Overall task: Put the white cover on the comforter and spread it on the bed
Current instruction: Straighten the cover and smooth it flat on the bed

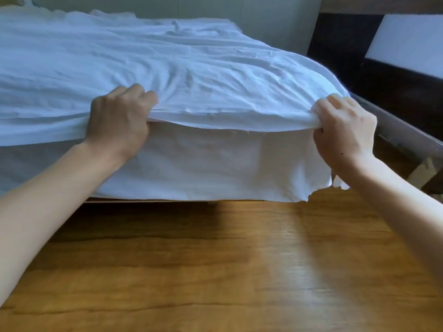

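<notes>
Head camera: we grip the near edge of the wrinkled white fabric cover (182, 75) (spread across the bed (148, 200)), left hand (119, 121) and right hand (345, 130) each curled tightly around bunched cloth above the wooden plank floor (215, 271).

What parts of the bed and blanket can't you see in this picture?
- Comforter: head view, wrapped inside the white cover, so whether it fills the corners cannot be told.
- Far left of the bed: cut off by the picture's edge.
- Fingertips of the left hand and right hand: curled into the cover's edge.
- Under the bed: dark shadow above the floor.
</notes>
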`<state>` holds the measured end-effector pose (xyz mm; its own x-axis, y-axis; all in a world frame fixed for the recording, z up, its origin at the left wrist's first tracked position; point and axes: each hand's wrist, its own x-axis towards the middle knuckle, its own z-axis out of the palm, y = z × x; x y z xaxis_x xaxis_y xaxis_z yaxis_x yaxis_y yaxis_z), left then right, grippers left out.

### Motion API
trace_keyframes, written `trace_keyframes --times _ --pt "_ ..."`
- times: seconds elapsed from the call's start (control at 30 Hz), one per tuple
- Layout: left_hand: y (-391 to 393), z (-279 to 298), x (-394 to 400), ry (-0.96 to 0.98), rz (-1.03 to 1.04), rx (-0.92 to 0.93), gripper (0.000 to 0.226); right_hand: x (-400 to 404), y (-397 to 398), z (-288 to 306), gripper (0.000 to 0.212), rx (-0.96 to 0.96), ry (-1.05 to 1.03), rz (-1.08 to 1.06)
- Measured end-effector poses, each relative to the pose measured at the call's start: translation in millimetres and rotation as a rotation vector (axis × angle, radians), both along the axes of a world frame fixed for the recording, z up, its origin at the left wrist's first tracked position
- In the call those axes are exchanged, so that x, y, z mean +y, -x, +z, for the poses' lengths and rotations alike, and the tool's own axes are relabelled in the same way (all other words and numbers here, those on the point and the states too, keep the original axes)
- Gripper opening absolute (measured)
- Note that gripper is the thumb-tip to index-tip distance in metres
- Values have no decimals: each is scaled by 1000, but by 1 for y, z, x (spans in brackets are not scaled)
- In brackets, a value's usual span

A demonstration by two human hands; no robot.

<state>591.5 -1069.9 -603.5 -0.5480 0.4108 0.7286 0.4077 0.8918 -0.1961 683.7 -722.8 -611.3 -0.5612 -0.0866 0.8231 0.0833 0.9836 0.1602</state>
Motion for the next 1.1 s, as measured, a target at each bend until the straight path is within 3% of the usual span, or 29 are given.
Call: trace_keyframes --times 0.23,0.43,0.53,0.7,0.87,1.1 --pt "-43 -42 -8 -5 -236 -76 28 18 -41 -29 15 -170 -233 322" --pt "-82 -65 -16 -28 -301 -152 25 16 -66 -60 18 -215 -241 398" --pt "-91 -79 -19 3 -299 -153 25 14 -74 -76 17 -271 -243 402" --pt "-70 -116 -12 238 -194 -130 30 16 -63 -122 32 -425 -260 282" --pt "-52 -114 -4 141 -241 -199 30 12 -51 -130 39 -511 -206 205" --pt "-76 -114 -13 156 -286 -88 25 11 -77 -131 33 -479 -169 240"
